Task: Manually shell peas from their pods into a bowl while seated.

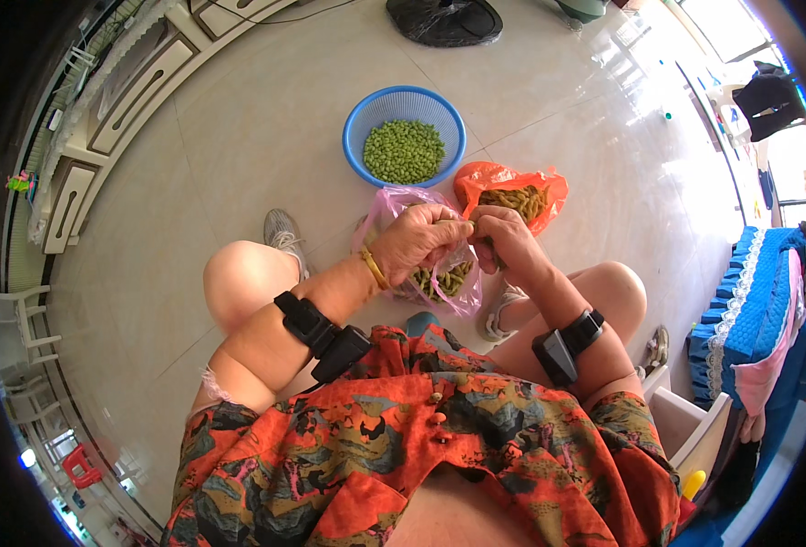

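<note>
Two bare hands meet, fingers bent inward, above a pink plastic bag (392, 206) of green pods (448, 281).
The left hand (424, 239) presses its thumb and fingertips together, touching or nearly touching the right hand (510, 239), whose fingers are curled closed; whatever sits between the fingertips is too small to tell. The pink bag stands between the seated person's feet on a pale, glossy tiled floor (166, 273). Just beyond it, a round blue basket (364, 118) holds a heap of loose green beans (405, 152). To the basket's right, an open orange bag (556, 188) holds more pods, yellowish-brown ones.
</note>
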`<state>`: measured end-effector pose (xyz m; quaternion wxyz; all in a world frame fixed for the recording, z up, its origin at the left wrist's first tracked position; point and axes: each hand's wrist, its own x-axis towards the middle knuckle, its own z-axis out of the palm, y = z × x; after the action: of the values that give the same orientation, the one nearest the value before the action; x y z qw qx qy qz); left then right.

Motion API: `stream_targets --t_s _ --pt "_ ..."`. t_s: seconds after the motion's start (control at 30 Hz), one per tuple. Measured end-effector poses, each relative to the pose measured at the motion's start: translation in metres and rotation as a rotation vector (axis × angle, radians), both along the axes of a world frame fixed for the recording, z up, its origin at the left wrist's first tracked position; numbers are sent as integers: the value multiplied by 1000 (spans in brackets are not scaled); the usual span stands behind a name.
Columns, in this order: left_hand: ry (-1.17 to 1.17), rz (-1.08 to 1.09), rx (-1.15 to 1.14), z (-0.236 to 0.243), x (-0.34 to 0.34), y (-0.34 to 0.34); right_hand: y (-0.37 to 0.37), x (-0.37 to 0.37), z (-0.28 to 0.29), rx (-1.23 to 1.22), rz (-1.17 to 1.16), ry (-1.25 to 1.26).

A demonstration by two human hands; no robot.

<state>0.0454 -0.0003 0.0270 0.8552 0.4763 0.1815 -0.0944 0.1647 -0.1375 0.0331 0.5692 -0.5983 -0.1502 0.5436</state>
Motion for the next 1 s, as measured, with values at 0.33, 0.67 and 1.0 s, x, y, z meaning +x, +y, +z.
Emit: stream_targets --t_s 0.33,0.67,1.0 --pt "-177 -44 369 -3 1 -8 -4 -3 5 -60 84 71" --pt "21 -192 51 -11 0 -3 -10 -2 3 -133 144 106" --pt "141 -157 2 -12 0 -11 -11 0 -1 -135 108 29"
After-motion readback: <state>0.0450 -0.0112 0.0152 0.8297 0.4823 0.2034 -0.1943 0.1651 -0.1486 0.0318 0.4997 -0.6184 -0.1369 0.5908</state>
